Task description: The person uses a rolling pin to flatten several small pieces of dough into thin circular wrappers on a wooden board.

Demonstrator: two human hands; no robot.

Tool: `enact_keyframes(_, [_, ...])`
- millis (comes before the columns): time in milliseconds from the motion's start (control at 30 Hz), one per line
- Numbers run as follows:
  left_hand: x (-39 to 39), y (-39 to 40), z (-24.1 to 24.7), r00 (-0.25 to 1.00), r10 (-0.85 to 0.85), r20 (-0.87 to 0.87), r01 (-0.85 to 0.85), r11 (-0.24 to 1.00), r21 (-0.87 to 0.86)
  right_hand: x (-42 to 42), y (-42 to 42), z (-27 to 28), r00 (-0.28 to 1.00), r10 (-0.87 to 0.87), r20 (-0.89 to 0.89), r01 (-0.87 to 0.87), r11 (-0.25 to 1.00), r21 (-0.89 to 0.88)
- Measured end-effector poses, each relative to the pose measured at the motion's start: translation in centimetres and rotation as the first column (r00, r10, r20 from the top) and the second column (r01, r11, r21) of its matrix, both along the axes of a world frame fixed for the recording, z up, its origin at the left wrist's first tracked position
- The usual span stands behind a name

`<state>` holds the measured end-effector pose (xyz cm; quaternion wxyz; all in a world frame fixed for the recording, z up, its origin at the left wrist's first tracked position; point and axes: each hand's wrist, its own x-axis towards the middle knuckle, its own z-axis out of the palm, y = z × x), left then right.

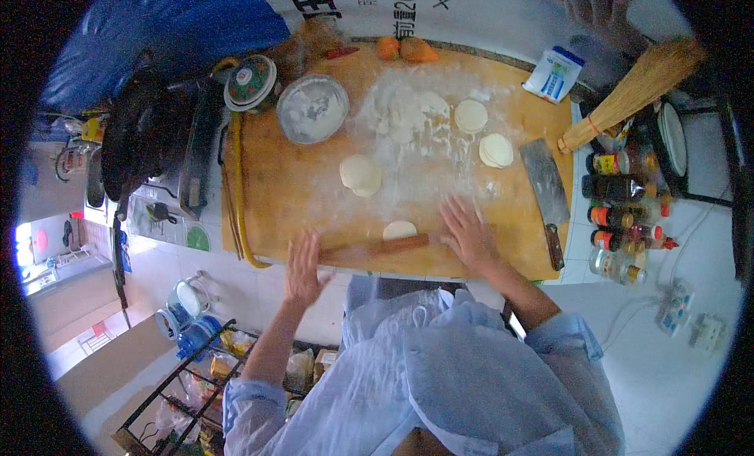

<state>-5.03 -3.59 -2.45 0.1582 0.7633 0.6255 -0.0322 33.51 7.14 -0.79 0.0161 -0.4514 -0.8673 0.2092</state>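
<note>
A wooden rolling pin [377, 248], blurred along its length, lies across the near side of a floured wooden board [283, 202]. At its left end is my left hand [304, 270], flat with the fingers stretched out. My right hand [471, 235] is at the other end, fingers straight and spread; its palm hides whatever part of the pin lies beneath. Neither hand curls around the pin. Just beyond the pin, and partly covered by it, is a round dough wrapper [400, 230]. Farther off lie overlapping dough rounds [360, 175] and two stacks of wrappers, one [471, 116] behind the other [496, 150].
A metal bowl of flour [313, 109] stands at the back left, near a lidded pot [251, 83]. On the right lies a cleaver [545, 182], with a straw brush [636, 93] and several condiment bottles [615, 187] beyond. A white-and-blue packet [554, 75] sits at the back right.
</note>
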Motion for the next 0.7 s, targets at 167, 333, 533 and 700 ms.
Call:
enact_keyframes(167, [0.3, 7.4, 1.0, 0.997, 0.066, -0.029, -0.058, 0.973, 0.221, -1.0, 3.9, -0.5, 0.993, -0.12, 0.006, 0.119, 0.99, 0.081])
enact_keyframes(333, [0.2, 1.3, 1.3, 1.0, 0.003, -0.023, -0.002, 1.0, 0.027, 0.1, -1.0, -0.1, 1.0, -0.014, 0.006, 0.014, 0.999, -0.051])
enact_keyframes(533, [-0.3, 9.2, 0.3, 0.995, 0.086, -0.053, -0.071, 0.968, 0.24, -1.8, 4.2, 0.0, 0.99, -0.14, 0.014, 0.138, 0.985, 0.101])
enact_keyframes(700, [0.1, 3.0, 1.2, 1.0, 0.019, 0.008, -0.02, 0.999, 0.044, -0.2, -1.8, 0.3, 0.999, -0.021, -0.047, 0.019, 0.999, -0.043])
